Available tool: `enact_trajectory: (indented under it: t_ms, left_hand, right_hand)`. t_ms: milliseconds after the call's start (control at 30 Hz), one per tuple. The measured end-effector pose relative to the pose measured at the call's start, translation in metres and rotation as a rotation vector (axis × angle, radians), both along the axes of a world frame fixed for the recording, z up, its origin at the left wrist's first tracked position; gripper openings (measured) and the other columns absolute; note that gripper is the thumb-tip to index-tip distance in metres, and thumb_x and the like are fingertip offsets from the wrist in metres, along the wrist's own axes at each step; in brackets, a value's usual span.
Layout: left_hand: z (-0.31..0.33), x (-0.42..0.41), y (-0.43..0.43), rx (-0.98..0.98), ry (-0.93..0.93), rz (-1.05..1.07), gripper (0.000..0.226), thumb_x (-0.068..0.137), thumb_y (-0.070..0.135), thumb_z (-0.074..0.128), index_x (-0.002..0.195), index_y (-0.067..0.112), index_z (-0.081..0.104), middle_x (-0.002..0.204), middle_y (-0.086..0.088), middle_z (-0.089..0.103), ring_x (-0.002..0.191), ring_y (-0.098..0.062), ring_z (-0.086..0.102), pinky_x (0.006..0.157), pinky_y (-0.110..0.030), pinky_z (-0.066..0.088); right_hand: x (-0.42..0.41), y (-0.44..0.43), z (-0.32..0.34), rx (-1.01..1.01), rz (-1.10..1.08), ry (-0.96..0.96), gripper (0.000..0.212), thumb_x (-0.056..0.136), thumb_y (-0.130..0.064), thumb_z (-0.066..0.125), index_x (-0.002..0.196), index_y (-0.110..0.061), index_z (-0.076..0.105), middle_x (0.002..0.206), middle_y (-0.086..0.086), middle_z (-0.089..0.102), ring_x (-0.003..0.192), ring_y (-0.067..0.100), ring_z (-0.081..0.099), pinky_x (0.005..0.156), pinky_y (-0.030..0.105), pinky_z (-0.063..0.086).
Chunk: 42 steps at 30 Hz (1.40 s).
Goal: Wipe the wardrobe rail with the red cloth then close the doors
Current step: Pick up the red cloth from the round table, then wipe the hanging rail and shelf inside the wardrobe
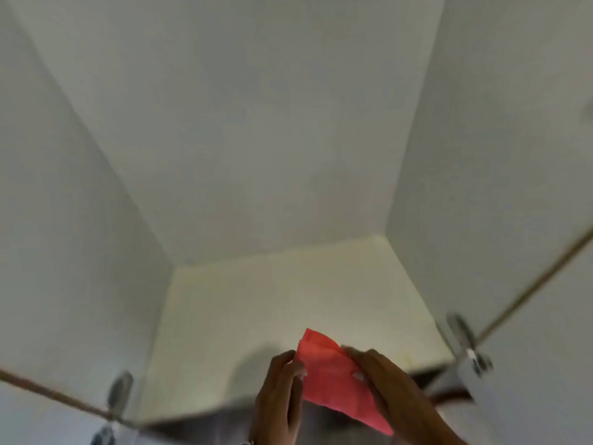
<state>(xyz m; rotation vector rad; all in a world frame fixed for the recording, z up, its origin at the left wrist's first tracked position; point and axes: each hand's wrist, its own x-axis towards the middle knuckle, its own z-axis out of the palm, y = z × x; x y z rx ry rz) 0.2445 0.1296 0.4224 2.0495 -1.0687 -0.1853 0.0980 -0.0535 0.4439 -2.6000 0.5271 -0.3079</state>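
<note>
The red cloth (330, 380) is folded flat and held between both hands at the bottom centre of the head view, in front of the open white wardrobe. My left hand (279, 396) grips its left edge. My right hand (385, 380) pinches its right side with the fingers on top. No rail shows in this blurred view. Both wardrobe doors stand open: the left door (38, 422) at the bottom left and the right door (552, 332) at the right.
The wardrobe interior has a white back panel (256, 139), side walls and a pale floor shelf (256, 316). Metal hinges sit at the left (120, 393) and right (462, 332) door edges. The picture is motion-blurred.
</note>
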Motion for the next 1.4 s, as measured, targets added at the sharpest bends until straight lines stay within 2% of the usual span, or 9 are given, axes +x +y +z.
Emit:
enact_trajectory:
  t_ms: [100, 200, 333, 467, 600, 867, 967, 1067, 1400]
  left_hand:
    - [0.122, 0.073, -0.014, -0.143, -0.213, -0.029, 0.042, 0.1, 0.01, 0.06, 0.121, 0.046, 0.06, 0.136, 0.008, 0.052, 0.108, 0.022, 0.053, 0.086, 0.005, 0.04]
    - [0.249, 0.13, -0.036, -0.451, -0.434, 0.117, 0.031, 0.095, 0.005, 0.067, 0.119, 0.025, 0.069, 0.129, 0.001, 0.058, 0.108, 0.007, 0.06, 0.086, -0.015, 0.054]
    - [0.447, 0.186, -0.05, -0.71, -0.71, 0.135, 0.043, 0.096, 0.012, 0.068, 0.136, 0.023, 0.058, 0.131, -0.002, 0.056, 0.102, -0.005, 0.061, 0.077, -0.03, 0.06]
    - [0.613, 0.202, -0.037, -0.79, -1.004, 0.242, 0.051, 0.097, 0.021, 0.067, 0.145, 0.025, 0.049, 0.131, -0.004, 0.055, 0.097, -0.018, 0.065, 0.074, -0.036, 0.061]
    - [0.722, 0.214, -0.014, -0.761, -1.231, 0.379, 0.05, 0.097, 0.03, 0.062, 0.145, 0.024, 0.048, 0.133, -0.002, 0.059, 0.113, -0.025, 0.059, 0.091, -0.045, 0.055]
    - [0.782, 0.28, 0.028, -0.493, -1.281, 0.768, 0.063, 0.1, 0.047, 0.052, 0.152, 0.017, 0.033, 0.144, -0.011, 0.053, 0.134, -0.032, 0.048, 0.108, -0.052, 0.042]
    - [0.773, 0.32, 0.038, -0.357, -1.245, 0.916, 0.082, 0.1, 0.064, 0.032, 0.158, 0.008, 0.018, 0.158, -0.018, 0.038, 0.147, -0.034, 0.035, 0.123, -0.057, 0.026]
    - [0.76, 0.354, 0.049, -0.247, -1.324, 0.969, 0.102, 0.091, 0.079, 0.013, 0.159, 0.003, 0.012, 0.166, -0.02, 0.02, 0.155, -0.036, 0.019, 0.129, -0.054, 0.007]
    - [0.758, 0.371, 0.01, -0.407, -1.541, 0.89, 0.102, 0.092, 0.07, 0.039, 0.158, -0.004, 0.014, 0.167, -0.023, 0.013, 0.157, -0.037, 0.012, 0.129, -0.053, 0.015]
  right_hand:
    - [0.081, -0.017, 0.137, -0.157, 0.052, -0.041, 0.034, 0.104, -0.023, 0.034, 0.126, -0.048, 0.04, 0.114, -0.02, 0.052, 0.11, 0.013, 0.054, 0.098, 0.033, 0.039]
    - [0.155, -0.025, 0.287, -0.555, -0.002, -0.182, 0.051, 0.083, -0.009, 0.045, 0.127, -0.035, 0.048, 0.122, -0.009, 0.054, 0.118, 0.022, 0.05, 0.098, 0.041, 0.03]
    - [0.215, -0.011, 0.484, -0.754, -0.157, -0.63, 0.067, 0.068, 0.007, 0.057, 0.121, -0.034, 0.055, 0.12, 0.005, 0.058, 0.118, 0.031, 0.051, 0.102, 0.057, 0.028]
    - [0.238, 0.014, 0.628, -0.936, -0.279, -0.989, 0.065, 0.081, 0.006, 0.057, 0.125, -0.042, 0.053, 0.121, 0.009, 0.055, 0.119, 0.032, 0.049, 0.1, 0.053, 0.022]
    - [0.255, 0.036, 0.725, -1.038, -0.299, -1.169, 0.052, 0.089, -0.003, 0.051, 0.128, -0.038, 0.054, 0.127, 0.014, 0.053, 0.126, 0.035, 0.045, 0.102, 0.054, 0.021]
    - [0.334, 0.07, 0.794, -1.202, -0.166, -1.01, 0.051, 0.084, -0.007, 0.051, 0.129, -0.031, 0.056, 0.145, 0.015, 0.044, 0.137, 0.037, 0.037, 0.107, 0.059, 0.025]
    - [0.374, 0.066, 0.784, -1.181, -0.162, -1.025, 0.034, 0.101, -0.031, 0.047, 0.129, -0.015, 0.058, 0.159, 0.015, 0.038, 0.147, 0.033, 0.033, 0.117, 0.057, 0.023]
    - [0.4, 0.06, 0.782, -1.191, -0.133, -1.121, 0.053, 0.108, -0.049, 0.033, 0.139, -0.01, 0.053, 0.156, 0.014, 0.045, 0.143, 0.034, 0.043, 0.12, 0.056, 0.026]
    - [0.395, 0.003, 0.793, -1.588, -0.135, -1.191, 0.05, 0.11, -0.046, 0.029, 0.148, -0.017, 0.044, 0.148, 0.015, 0.053, 0.131, 0.037, 0.052, 0.112, 0.051, 0.038]
